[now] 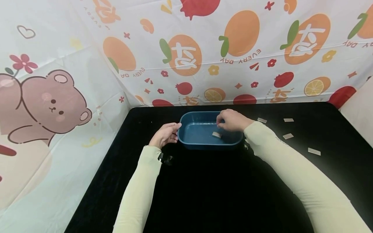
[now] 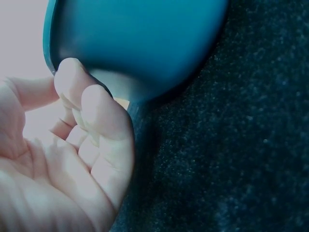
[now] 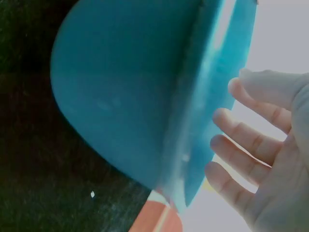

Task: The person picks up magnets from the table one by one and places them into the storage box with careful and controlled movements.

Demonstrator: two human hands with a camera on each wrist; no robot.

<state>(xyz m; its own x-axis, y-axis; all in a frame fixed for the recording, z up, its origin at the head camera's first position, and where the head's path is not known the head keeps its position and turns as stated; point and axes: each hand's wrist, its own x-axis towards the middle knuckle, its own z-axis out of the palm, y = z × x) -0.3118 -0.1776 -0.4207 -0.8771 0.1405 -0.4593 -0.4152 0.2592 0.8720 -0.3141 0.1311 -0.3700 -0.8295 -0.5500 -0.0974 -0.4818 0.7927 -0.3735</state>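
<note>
A dark blue rectangular basin (image 1: 210, 144) with rounded corners stands near the far edge of the black table. My left hand (image 1: 166, 135) pinches its left rim, with the thumb on top. The left wrist view shows the fingers (image 2: 108, 113) bent against the basin's wall (image 2: 140, 43). Over the right part of the basin is my right hand (image 1: 233, 120). In the right wrist view its fingers (image 3: 246, 140) are relaxed and slightly bent, and I see nothing held. A small, flat, light rectangular piece (image 1: 217, 134) lies on the basin's floor, below the right hand.
Right of the basin, several similar light pieces lie scattered on the black table (image 1: 209, 194), among them one near the right forearm (image 1: 262, 120) and one farther right (image 1: 314, 151). A fruit-printed cloth (image 1: 186, 87) hangs behind the table; a bear-printed one (image 1: 55, 106) hangs at left.
</note>
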